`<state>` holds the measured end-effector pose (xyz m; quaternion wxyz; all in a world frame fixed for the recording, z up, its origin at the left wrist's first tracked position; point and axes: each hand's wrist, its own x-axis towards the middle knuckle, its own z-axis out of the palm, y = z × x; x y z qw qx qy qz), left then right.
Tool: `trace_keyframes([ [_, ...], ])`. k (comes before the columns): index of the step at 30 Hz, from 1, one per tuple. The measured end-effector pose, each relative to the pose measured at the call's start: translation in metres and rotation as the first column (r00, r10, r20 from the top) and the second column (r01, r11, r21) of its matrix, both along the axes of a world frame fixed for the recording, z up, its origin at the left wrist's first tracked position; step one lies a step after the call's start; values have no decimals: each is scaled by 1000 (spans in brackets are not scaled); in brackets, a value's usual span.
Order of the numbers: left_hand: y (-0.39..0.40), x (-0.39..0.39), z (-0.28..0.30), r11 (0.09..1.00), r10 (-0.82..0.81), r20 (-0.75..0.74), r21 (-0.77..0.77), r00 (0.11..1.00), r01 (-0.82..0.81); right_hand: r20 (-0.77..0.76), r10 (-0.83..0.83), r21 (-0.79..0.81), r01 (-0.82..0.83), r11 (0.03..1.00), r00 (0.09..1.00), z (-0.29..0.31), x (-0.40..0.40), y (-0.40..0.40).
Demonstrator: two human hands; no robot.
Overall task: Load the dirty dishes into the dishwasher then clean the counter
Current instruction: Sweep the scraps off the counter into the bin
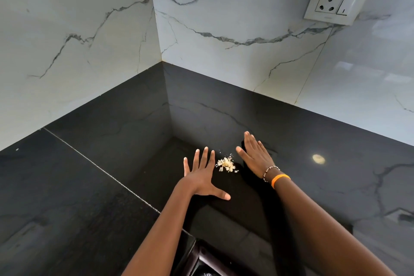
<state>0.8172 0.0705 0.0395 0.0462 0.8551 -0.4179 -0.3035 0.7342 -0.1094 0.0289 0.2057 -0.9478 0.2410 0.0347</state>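
Crumbs (226,164), pale flaky heap, on glossy black counter (112,163); left hand (202,177), right hand (255,155) flat, fingers straight.

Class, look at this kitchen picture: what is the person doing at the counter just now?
A person has both hands flat and open on a black counter, one on each side of a small pile of pale food scraps. The left hand lies just left of the pile, the right hand just right of it, as if to gather the scraps. Neither hand holds anything. No dishes are in view.
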Motion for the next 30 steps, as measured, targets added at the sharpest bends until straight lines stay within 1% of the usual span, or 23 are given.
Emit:
trace_keyframes([
  [2,-1,0,0,1000,17,-8,-8,1000,-17,-37,28,-23,-29,999,999,-1,15,6],
  [6,2,-4,0,996,61,-19,-64,998,-62,-54,212,-32,-214,976,976,-2,32,29],
  [9,4,-6,0,991,84,-26,-105,996,-87,-27,340,-23,-341,940,940,-4,22,40],
  [11,5,-6,1,990,86,-32,-110,996,-89,24,415,89,-415,905,910,-3,10,43],
  [12,5,-5,1,990,84,-36,-112,996,-87,76,421,192,-428,883,904,-1,3,44],
  [13,5,-5,1,990,82,-36,-115,996,-86,139,385,305,-409,860,913,3,-4,43],
  [14,5,-5,0,990,81,-30,-115,996,-83,192,327,386,-377,842,926,6,-11,41],
  [15,5,-5,-1,991,77,-20,-110,997,-79,225,271,410,-343,845,936,8,-17,39],
  [16,4,-5,-1,992,73,-9,-101,997,-73,227,230,371,-303,878,946,9,-24,37],
  [17,4,-4,-1,993,68,-1,-92,998,-68,182,209,281,-254,926,961,8,-31,36],
  [19,3,-4,-1,996,61,5,-72,998,-61,-23,173,55,-172,984,985,4,-47,34],
  [20,2,-4,0,996,60,6,-61,998,-59,-110,147,-46,-153,987,983,1,-54,37],
  [21,2,-4,1,997,59,7,-51,998,-59,-142,122,-121,-139,983,982,-2,-58,41],
  [22,2,-3,1,997,58,9,-45,998,-58,-141,104,-166,-127,978,984,-5,-60,47],
  [24,1,-4,2,998,54,9,-40,999,-53,-108,64,-205,-85,975,992,-8,-54,57],
  [26,2,-4,3,998,50,3,-44,999,-50,-80,45,-203,-60,977,996,-9,-41,66],
  [30,5,-3,6,997,42,-48,-62,998,-45,-94,97,-179,-113,977,991,-9,-15,71],
])
